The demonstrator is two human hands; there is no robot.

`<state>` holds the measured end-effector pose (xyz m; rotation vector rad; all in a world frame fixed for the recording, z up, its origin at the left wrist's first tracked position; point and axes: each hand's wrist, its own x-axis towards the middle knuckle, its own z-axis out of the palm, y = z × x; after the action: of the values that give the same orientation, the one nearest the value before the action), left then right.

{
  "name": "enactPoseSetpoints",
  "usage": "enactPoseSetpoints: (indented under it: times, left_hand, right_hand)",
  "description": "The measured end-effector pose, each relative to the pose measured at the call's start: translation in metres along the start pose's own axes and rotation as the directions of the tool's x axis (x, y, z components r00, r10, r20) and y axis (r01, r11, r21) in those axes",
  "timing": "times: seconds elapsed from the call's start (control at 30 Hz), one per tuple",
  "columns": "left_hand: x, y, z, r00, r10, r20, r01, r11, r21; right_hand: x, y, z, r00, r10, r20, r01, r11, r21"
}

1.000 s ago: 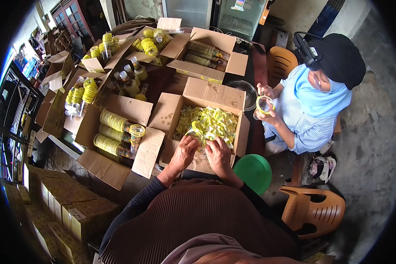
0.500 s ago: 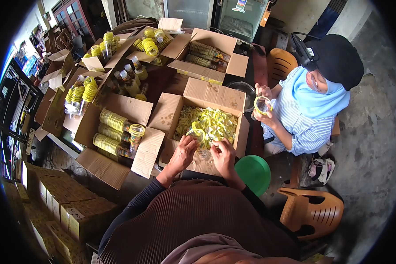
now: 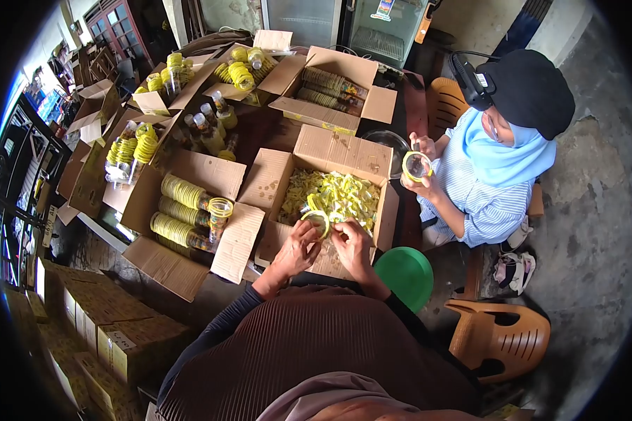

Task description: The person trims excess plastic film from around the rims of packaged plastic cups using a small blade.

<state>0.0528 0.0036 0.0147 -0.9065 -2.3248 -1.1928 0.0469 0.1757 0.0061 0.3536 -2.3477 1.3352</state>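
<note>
My left hand [image 3: 297, 247] is closed round a clear plastic cup with a yellow rim [image 3: 318, 219], its round mouth tilted up towards me. Close against the cup's right side is my right hand [image 3: 352, 244], its thumb and fingers pinched together; what lies between them is too small to make out. Both hands are over the near edge of an open cardboard box [image 3: 268, 175]. Inside that box lies a loose heap of yellow and white strips or small wrappers [image 3: 344, 196].
Left of my hands, a carton [image 3: 163, 270] holds stacked yellow-rimmed cups [image 3: 182, 193]. Bottles [image 3: 207, 130] and more cartons stand behind. A green round lid or basin [image 3: 404, 279] is at my right, near an orange chair [image 3: 502, 337]. Across, a co-worker [image 3: 495, 168] holds a similar cup.
The yellow-rimmed cup has turned so its mouth faces me more. My right hand has moved slightly left, closer to the rim. The co-worker's cup has shifted a little.
</note>
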Motion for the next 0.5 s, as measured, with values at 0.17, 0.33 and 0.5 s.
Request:
enactPoseSetpoints:
  times: [0.17,0.33,0.5]
  left_hand:
    - [0.003,-0.003,0.0,0.991,-0.124,-0.057,0.124,0.992,-0.008]
    - [0.006,-0.002,-0.001,0.992,-0.062,-0.113,0.065,0.998,0.026]
    - [-0.003,0.003,0.009,0.998,-0.06,-0.027,0.058,0.997,-0.045]
  right_hand:
    - [-0.006,-0.002,-0.003,0.999,-0.039,-0.007,0.039,0.999,0.027]
    - [-0.004,-0.018,-0.016,0.984,-0.174,-0.038,0.168,0.978,-0.125]
    - [-0.003,-0.012,-0.008,0.981,-0.191,-0.034,0.177,0.953,-0.244]
